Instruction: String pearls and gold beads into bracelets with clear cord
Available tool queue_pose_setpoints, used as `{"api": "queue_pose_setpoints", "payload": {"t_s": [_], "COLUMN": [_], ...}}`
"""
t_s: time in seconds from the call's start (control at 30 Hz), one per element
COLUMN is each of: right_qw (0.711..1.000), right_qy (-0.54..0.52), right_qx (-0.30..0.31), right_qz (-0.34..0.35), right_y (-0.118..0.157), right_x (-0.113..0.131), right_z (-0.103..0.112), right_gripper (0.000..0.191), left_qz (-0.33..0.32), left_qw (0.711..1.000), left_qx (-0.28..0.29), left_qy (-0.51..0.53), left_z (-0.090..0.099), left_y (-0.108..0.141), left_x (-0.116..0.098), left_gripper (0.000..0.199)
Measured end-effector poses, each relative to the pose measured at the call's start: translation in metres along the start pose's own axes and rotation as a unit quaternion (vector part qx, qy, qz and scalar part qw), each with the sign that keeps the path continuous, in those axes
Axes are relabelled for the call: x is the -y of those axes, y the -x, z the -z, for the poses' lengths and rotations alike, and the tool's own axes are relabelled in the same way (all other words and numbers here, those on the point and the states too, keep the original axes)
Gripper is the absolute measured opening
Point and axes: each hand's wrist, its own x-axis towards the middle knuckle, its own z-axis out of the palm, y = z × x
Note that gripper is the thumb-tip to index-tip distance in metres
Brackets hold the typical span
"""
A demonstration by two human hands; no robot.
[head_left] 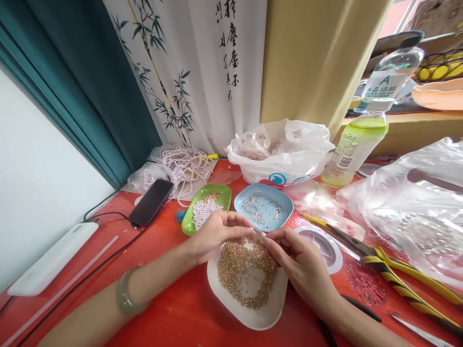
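Above the far part of a white dish [262, 320] of gold beads [249, 274], my two hands meet fingertip to fingertip. My left hand [220, 233] comes in from the left, its thumb and fingers pinched together. My right hand [296, 250] is pinched too, close beside it. Something tiny and pale shows between the fingertips, too small to name. Just beyond are a green dish [226, 195] with white pearl beads [205, 212] and some gold ones, and a blue dish [285, 205] holding thin metal pins [258, 209].
Pliers with yellow and black handles [398, 279] lie at right beside a clear spool [325, 248]. Behind stand a plastic bag [282, 159] and a bottle [356, 144]. A phone [152, 202], bead strands [188, 164] and a white power strip [54, 260] are at left.
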Motion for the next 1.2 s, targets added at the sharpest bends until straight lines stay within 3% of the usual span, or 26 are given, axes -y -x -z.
{"api": "queue_pose_setpoints", "payload": {"t_s": [0.33, 1.2], "right_qw": [0.999, 0.999], "right_qy": [0.049, 0.035], "right_qx": [0.002, 0.01], "right_qz": [0.021, 0.033], "right_y": [0.002, 0.0018], "right_x": [0.003, 0.0061], "right_z": [0.0003, 0.0003], "right_gripper": [0.015, 0.015], "left_qz": [0.015, -0.007], "left_qw": [0.997, 0.997], "left_qx": [-0.034, -0.053], "left_qy": [0.067, 0.05], "left_z": [-0.0027, -0.0058], "left_y": [-0.0008, -0.0003], "left_x": [0.0068, 0.0093], "left_gripper": [0.012, 0.015]}}
